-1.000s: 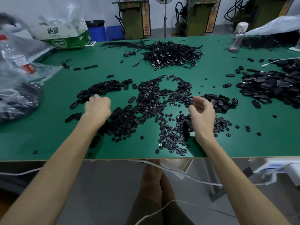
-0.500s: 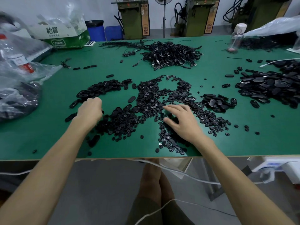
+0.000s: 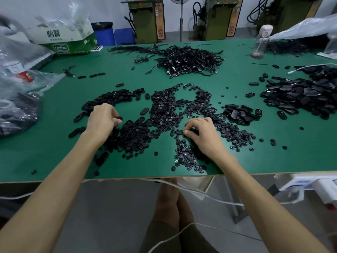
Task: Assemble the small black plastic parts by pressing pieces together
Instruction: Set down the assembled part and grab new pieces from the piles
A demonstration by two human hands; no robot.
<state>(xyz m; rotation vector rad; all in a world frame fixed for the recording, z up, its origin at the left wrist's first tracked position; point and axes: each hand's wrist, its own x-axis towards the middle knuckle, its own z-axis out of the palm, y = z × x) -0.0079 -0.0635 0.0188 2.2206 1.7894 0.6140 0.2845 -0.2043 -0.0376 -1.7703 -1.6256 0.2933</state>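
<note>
A spread of small round black parts (image 3: 173,110) covers the middle of the green table (image 3: 54,154). Oval black shells (image 3: 113,96) lie in a heap to its left. My left hand (image 3: 102,118) hovers at that heap's near edge, fingers curled, pinching one oval black shell (image 3: 119,118) at its fingertips. My right hand (image 3: 202,133) rests on the round parts near the front edge. Its fingers are curled down and thumb and forefinger pinch a small round part that they mostly hide.
More oval pieces lie in a small heap (image 3: 240,114) and a large pile (image 3: 300,95) on the right. A tangle of black cables (image 3: 187,59) sits at the back. Plastic bags (image 3: 16,88) and a carton (image 3: 63,39) crowd the left; a bottle (image 3: 262,41) stands back right.
My right hand came down from the small heap onto the round parts, flattened, then curled its fingers. My left hand shifted slightly and now shows an oval shell at its fingertips.
</note>
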